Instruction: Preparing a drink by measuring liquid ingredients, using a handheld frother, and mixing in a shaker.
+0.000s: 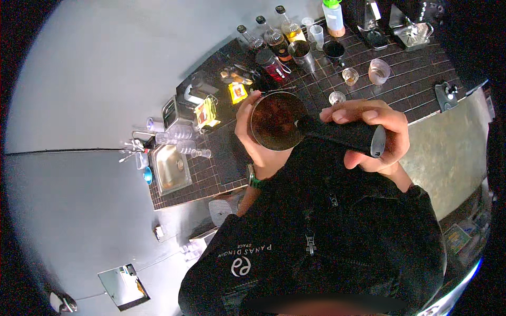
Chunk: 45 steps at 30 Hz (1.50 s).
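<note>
Tiled counter [408, 81] with three glass bottles [276, 41] — left hand [245, 129] cupping, right hand [394, 131] gripping one portafilter [311, 127].

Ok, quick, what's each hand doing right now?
Left hand: closed around the side of the portafilter's round basket, supporting it.
Right hand: closed, holding the portafilter by its black handle.

So the outfit's a black zip-front top [337, 226], white round logo [241, 267] on the chest with white lettering [245, 250] next to it, plus a chunky silvery zipper pull [310, 245]. Left arm [247, 199] sports a watch [255, 177] with a green strap, pretty neat tbh.
</note>
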Motion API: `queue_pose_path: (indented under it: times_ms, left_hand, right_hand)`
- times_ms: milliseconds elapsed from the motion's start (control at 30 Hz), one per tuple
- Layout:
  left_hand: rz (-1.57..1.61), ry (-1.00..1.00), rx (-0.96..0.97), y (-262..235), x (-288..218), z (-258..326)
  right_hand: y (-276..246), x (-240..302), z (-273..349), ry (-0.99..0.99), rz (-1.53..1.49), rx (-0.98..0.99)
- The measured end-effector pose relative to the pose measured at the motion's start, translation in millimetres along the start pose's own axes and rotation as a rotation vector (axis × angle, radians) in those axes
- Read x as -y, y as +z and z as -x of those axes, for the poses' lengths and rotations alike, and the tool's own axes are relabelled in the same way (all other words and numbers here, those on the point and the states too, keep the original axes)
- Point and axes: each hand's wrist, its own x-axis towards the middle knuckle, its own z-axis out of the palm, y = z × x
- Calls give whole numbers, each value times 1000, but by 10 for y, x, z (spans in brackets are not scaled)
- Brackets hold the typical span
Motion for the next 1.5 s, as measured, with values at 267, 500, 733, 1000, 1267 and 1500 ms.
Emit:
queue_pose_path:
  times_ms: [267, 500, 733, 1000, 1267, 1500]
  left_hand:
    - [-73, 21, 19, -37, 5, 10]
    - [-93, 61, -2, -34, -3, 12]
    - [-124, 74, -31, -61, 38, 12]
    - [-161, 76, -47, -87, 45, 12]
    - [-83, -9, -68, -116, 108, 68]
    - [-169, 27, -55, -140, 93, 43]
  right_hand:
    - [-1, 16, -16, -6, 13, 36]
    - [6, 49, 8, 24, 6, 34]
    - [-8, 67, -15, 27, 36, 57]
    - [20, 29, -27, 14, 28, 77]
    - [91, -38, 2, -4, 13, 34]
    - [114, -83, 4, -25, 13, 16]
